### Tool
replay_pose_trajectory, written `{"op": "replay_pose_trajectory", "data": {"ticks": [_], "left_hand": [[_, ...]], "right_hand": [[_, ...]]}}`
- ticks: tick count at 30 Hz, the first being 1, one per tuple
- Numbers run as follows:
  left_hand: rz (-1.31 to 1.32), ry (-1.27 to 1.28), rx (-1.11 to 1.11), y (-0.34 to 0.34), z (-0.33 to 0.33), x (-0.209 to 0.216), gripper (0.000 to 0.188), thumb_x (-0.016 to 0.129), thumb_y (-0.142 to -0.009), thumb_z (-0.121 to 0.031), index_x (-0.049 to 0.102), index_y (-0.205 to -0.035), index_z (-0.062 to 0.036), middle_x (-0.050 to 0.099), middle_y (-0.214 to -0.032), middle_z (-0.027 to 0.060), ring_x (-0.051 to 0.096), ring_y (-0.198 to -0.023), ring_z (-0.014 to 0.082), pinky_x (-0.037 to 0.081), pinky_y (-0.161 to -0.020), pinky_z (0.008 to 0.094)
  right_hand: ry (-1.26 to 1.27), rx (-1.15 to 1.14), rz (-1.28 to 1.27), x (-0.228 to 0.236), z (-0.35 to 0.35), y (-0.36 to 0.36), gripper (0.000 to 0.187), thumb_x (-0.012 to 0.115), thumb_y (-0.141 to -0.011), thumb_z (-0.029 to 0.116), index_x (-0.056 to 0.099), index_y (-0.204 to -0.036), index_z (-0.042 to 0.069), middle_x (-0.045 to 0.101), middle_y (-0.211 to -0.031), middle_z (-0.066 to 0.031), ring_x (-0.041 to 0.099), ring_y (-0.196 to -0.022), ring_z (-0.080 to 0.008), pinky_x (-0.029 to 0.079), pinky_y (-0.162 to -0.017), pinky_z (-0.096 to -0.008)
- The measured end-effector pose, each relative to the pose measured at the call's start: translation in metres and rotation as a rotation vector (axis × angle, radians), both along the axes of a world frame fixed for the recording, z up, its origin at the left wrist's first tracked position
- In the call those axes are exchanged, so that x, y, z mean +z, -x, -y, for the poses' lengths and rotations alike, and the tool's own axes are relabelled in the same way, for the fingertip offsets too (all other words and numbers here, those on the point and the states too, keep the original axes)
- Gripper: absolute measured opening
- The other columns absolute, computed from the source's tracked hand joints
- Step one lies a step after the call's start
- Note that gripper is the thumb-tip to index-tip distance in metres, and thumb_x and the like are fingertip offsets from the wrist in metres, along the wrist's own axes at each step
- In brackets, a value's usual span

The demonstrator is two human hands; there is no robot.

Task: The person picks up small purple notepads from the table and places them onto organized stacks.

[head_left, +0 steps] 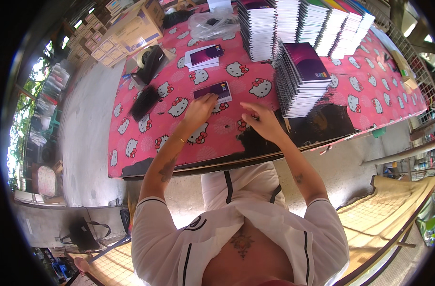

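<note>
On the pink table cover in front of me lies a small purple printed cover (218, 89) with a white lower edge. My left hand (201, 108) rests on its lower left part, fingers stretched out flat. To the right, my right hand (265, 123) hovers just over the table with thumb and fingers apart and nothing in it. It is nearest to a tall stack of spiral notebooks (301, 90), whose top one has a purple cover. Beyond the single cover sits a small pile of white sheets (197, 63) with a purple cover (207, 55) on top.
More notebook stacks (258, 33) line the far right. A black tape dispenser (150, 66) and a dark bristly bundle (144, 103) sit at the left. Clear plastic (212, 25) lies farther back. Cardboard boxes (136, 29) stand beyond the far left corner. The pink cover (179, 138) is torn along the front edge.
</note>
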State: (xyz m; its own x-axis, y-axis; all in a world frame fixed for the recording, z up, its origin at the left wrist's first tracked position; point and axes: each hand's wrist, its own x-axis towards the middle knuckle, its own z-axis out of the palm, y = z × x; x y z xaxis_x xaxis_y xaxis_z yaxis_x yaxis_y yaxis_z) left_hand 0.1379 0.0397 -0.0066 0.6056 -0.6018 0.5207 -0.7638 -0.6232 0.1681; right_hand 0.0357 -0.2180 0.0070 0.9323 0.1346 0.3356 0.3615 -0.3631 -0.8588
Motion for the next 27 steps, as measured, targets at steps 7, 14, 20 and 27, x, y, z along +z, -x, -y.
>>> {"op": "replay_pose_trajectory", "data": {"ticks": [7,14,20,27], "left_hand": [[-0.129,0.138,0.060,-0.010,-0.004,0.007,0.013,0.064,-0.094,-0.011,0.070,-0.104,-0.0043,0.072,-0.092,0.0132,0.070,-0.076,0.0343,0.056,-0.064,0.0395],[-0.086,0.300,0.135,-0.009,0.000,-0.005,0.013,0.064,-0.095,-0.014,0.071,-0.103,-0.0051,0.073,-0.094,0.0133,0.071,-0.076,0.0329,0.055,-0.062,0.0395],[-0.107,0.360,0.180,-0.003,-0.008,-0.010,0.014,0.065,-0.094,-0.015,0.070,-0.102,-0.0045,0.073,-0.094,0.0140,0.071,-0.074,0.0325,0.055,-0.062,0.0386],[0.020,0.276,0.188,0.005,0.013,0.003,0.017,0.062,-0.093,-0.010,0.067,-0.109,-0.0055,0.071,-0.090,0.0126,0.068,-0.072,0.0356,0.054,-0.060,0.0412]], "right_hand": [[0.396,-0.159,-0.053,-0.040,-0.034,-0.069,0.049,0.071,-0.085,0.033,0.065,-0.129,0.011,0.058,-0.130,-0.0132,0.052,-0.122,-0.0380,0.041,-0.104,-0.0494],[0.297,-0.195,-0.138,-0.041,-0.049,-0.082,0.045,0.073,-0.082,0.031,0.069,-0.126,0.021,0.055,-0.132,-0.0087,0.050,-0.125,-0.0347,0.029,-0.107,-0.0562],[0.176,-0.126,-0.230,-0.034,-0.060,-0.086,0.040,0.068,-0.086,0.020,0.070,-0.126,0.019,0.057,-0.135,-0.0102,0.052,-0.127,-0.0342,0.030,-0.108,-0.0552],[-0.790,0.127,-0.254,-0.034,-0.063,-0.102,0.055,0.060,-0.090,0.001,0.048,-0.144,0.006,0.056,-0.135,-0.0159,0.060,-0.120,-0.0274,0.042,-0.106,-0.0352]]}}
